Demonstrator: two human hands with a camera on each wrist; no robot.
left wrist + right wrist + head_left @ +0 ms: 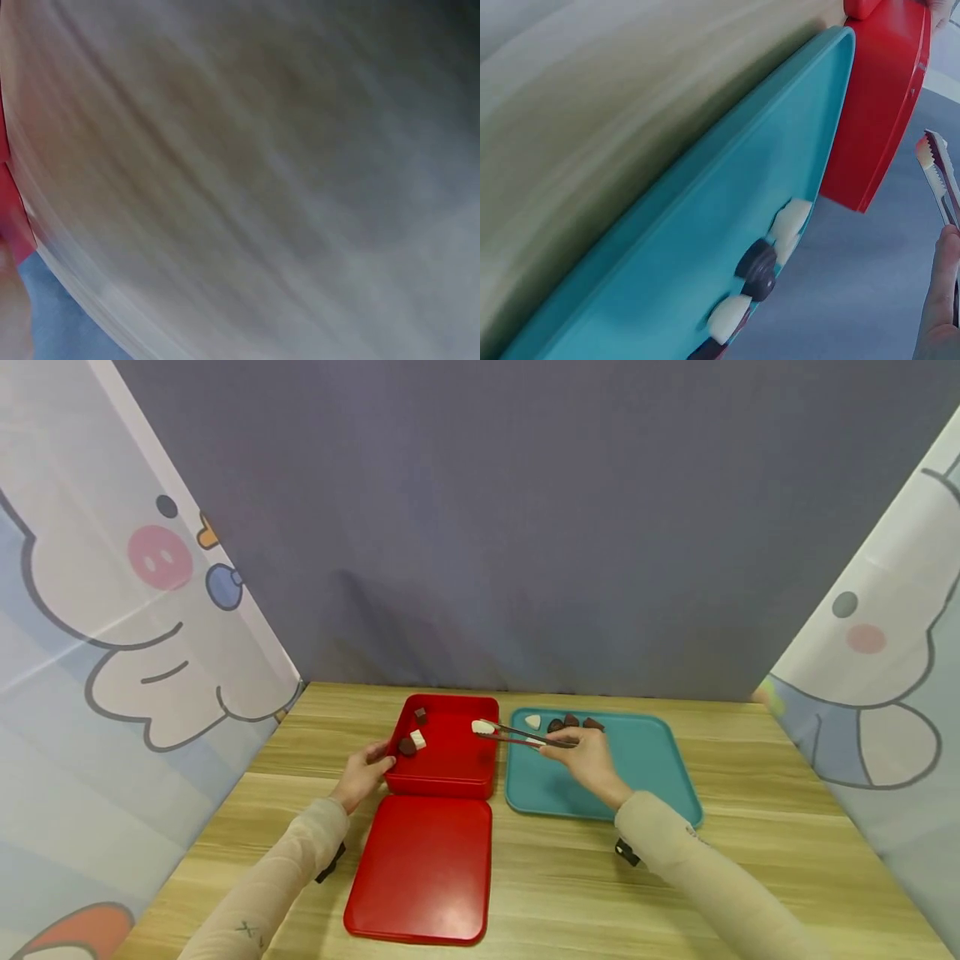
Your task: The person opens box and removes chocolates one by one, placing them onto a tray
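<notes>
My right hand (588, 762) holds a pair of tongs (525, 735) that point left. Their toothed tips pinch a white chocolate piece (482, 727) above the right wall of the red box (457, 787). At the box's left side, my left hand (365, 774) grips the wall near the front corner. Inside the box lie a small dark chocolate (421, 716), a white square one (417, 739) and a round dark one (407, 747). To the right, a teal tray (637, 768) bears several chocolates, among them a white piece (532, 722) and a dark one (572, 720).
A flat red lid (423, 868) lies in front of the box on the wooden table (555, 893). Behind the table hangs a grey curtain (525, 527). The left wrist view is mostly blurred tabletop (225, 187).
</notes>
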